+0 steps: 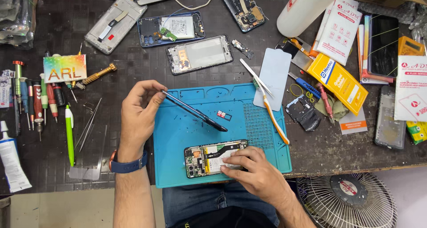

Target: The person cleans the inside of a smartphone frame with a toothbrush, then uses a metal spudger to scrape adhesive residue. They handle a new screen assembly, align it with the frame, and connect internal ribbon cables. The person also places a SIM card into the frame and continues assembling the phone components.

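Grip: left hand (pixel 138 108) pinches the dark back cover (pixel 194 111) by its top edge, tilted over the blue mat (pixel 178 139); right hand (pixel 253 171) presses flat on the open phone (pixel 209 158) at the mat's near edge.
Tip: I'd keep that cover lifted clear and the phone pinned steady.
Packages: yellow box (pixel 338 82) and white-red packets (pixel 340 28) far right on the counter (pixel 58 134).
Sign: rainbow card (pixel 65 68), left, above the screwdrivers (pixel 38 99).

A thin dark back cover (pixel 194 111) is tilted edge-on above the blue mat, one end raised, the other dipping toward the mat's middle. The opened phone (pixel 215 157) lies flat near the mat's front edge (circuit boards, battery and a black flex cable exposed).
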